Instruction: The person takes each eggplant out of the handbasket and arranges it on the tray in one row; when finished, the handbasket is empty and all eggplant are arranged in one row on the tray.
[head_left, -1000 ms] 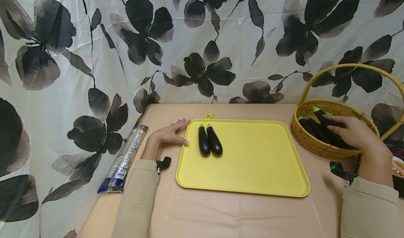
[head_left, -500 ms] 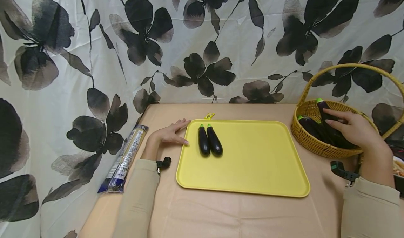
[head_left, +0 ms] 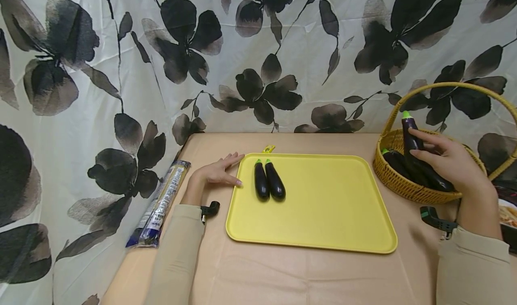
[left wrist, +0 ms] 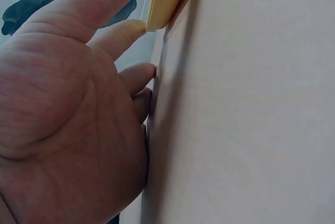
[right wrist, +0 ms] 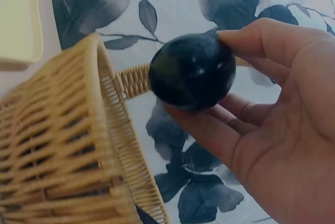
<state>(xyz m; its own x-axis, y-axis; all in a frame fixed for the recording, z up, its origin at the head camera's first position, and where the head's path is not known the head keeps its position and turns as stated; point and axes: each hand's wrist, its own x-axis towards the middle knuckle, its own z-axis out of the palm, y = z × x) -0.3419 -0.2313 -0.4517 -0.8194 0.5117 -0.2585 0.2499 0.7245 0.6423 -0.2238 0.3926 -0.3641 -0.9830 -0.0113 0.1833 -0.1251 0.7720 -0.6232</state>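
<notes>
My right hand (head_left: 458, 165) pinches an eggplant (head_left: 411, 136) between thumb and fingers, at the wicker basket (head_left: 393, 186) on the right. The held eggplant stands tilted, green stem up, above the rim. In the right wrist view its glossy rounded end (right wrist: 191, 72) faces the camera. Other dark eggplants (head_left: 396, 163) lie in the basket, partly hidden by the hand. My left hand (head_left: 216, 172) rests with straight fingers at the left edge of the yellow tray (head_left: 323, 206). Two eggplants lie side by side on the tray, a left one (head_left: 261, 183) and a right one (head_left: 275, 183).
A long blue and silver plastic package (head_left: 159, 206) lies at the table's left edge. Behind the tray sits a small yellow tag (head_left: 268, 148). The basket's tall handle (head_left: 456, 85) arches over the right side. A dark container (head_left: 510, 224) is partly visible at far right.
My right hand has drawn the eggplant upward in the basket; its stem end now stands higher and more upright. The left hand and the two eggplants on the tray have stayed put.
</notes>
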